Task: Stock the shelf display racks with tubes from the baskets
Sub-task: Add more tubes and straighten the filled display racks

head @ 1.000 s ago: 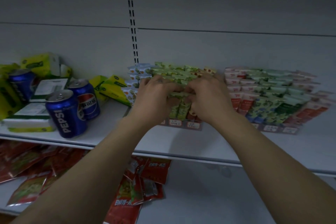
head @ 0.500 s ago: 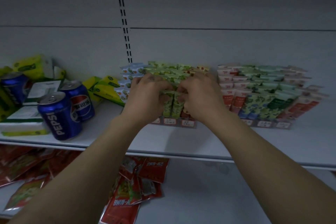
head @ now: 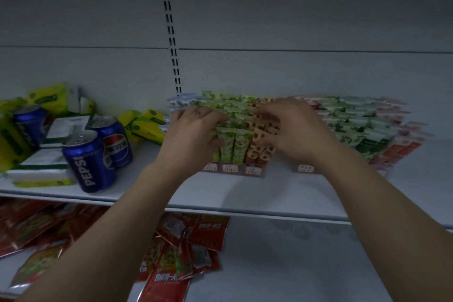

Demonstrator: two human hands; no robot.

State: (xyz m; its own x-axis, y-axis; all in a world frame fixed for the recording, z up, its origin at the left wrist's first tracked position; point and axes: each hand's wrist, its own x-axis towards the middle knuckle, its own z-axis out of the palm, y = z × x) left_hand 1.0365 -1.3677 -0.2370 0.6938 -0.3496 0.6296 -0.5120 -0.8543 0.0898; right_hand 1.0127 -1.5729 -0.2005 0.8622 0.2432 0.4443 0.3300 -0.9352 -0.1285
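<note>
- The left hand (head: 193,132) has its fingers curled over the tops of the green tubes (head: 232,146), holding them.
- The right hand (head: 294,127) closes thumb and bent fingers on the orange-spotted tubes (head: 260,147) just beside them. Its fingertips are buried among the tubes, so the hold looks like a pinch, no surer than that.
- Both sets of tubes stand upright in the front rows of the left rack (head: 253,171), which has small price labels along its front edge.
- The right rack (head: 367,127) sits near it, packed with red, green and pale tubes.
- Both racks rest on a white shelf (head: 245,191). To the left stand Pepsi cans (head: 89,162), with yellow tissue packs (head: 147,125) behind them.
- A plain grey back panel (head: 294,7) rises behind, split by a slotted upright (head: 171,32).
- The lower shelf (head: 282,265) carries loose red packets (head: 181,252).
- The light is dim.
</note>
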